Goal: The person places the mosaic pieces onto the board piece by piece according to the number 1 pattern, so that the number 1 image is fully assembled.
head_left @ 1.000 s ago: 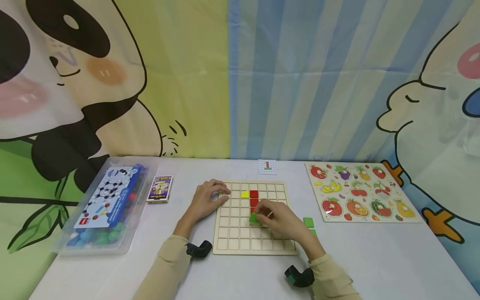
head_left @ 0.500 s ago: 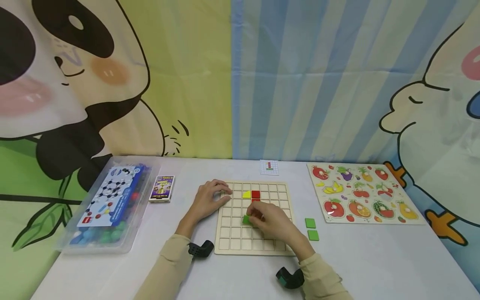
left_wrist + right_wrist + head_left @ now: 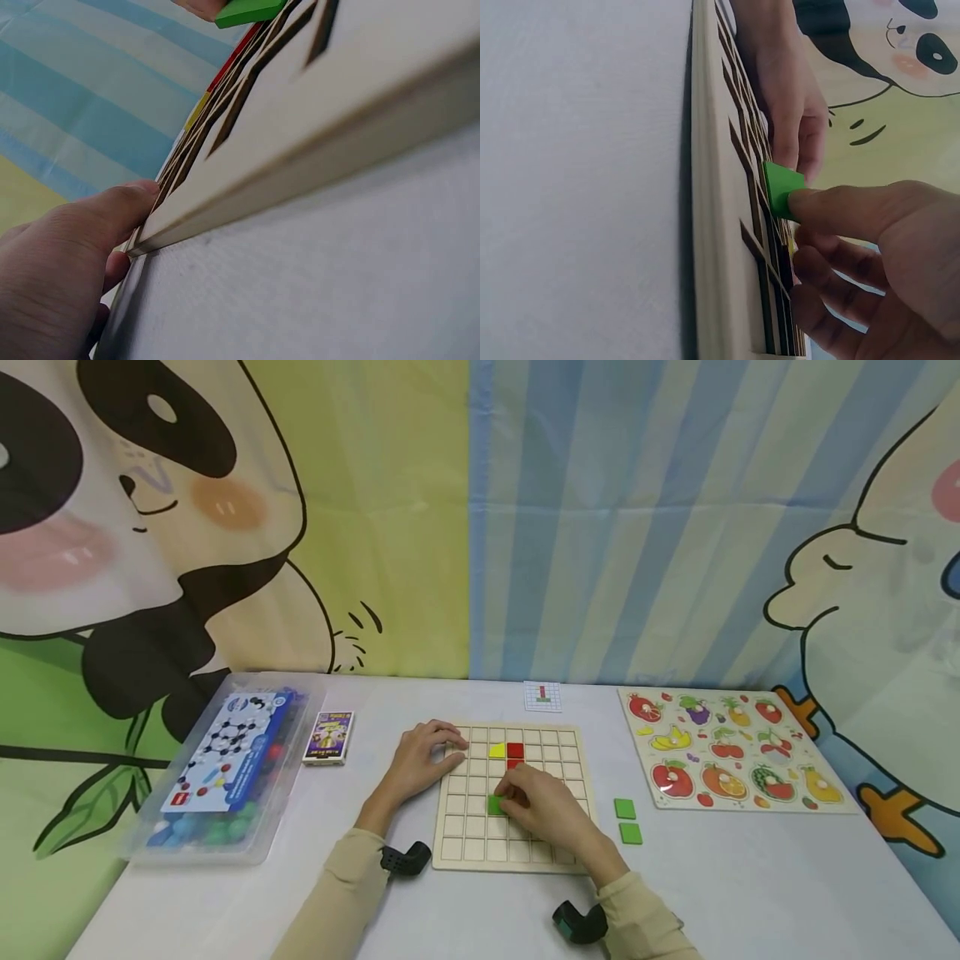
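**Green tile going into the grid board**

A white table [image 3: 750, 893] is carrying a square pale wooden grid board [image 3: 465, 847], and the person's left hand [image 3: 420, 764] is resting on the board's far left corner, fingers lying fairly straight and pressing down rather than gripping anything. The right hand [image 3: 543, 810] is reaching over the middle of the board, thumb and fingertips pinching a small flat green square tile [image 3: 495, 804] at its edge. In the right wrist view that tile [image 3: 781, 189] is standing tilted against the grid, one edge low, not yet seated flat.

Beyond it, a yellow quarter-round tile [image 3: 497, 749] and a red square tile [image 3: 514, 749] are sitting in cells of the second row. Two loose green square tiles [image 3: 626, 820] are lying on the table just right of the board.

To do this step well, I judge the tile's low edge should be lining up with one cell's walls (the ridges look narrow) before the fingers let it drop, while the left hand is steadying the board.
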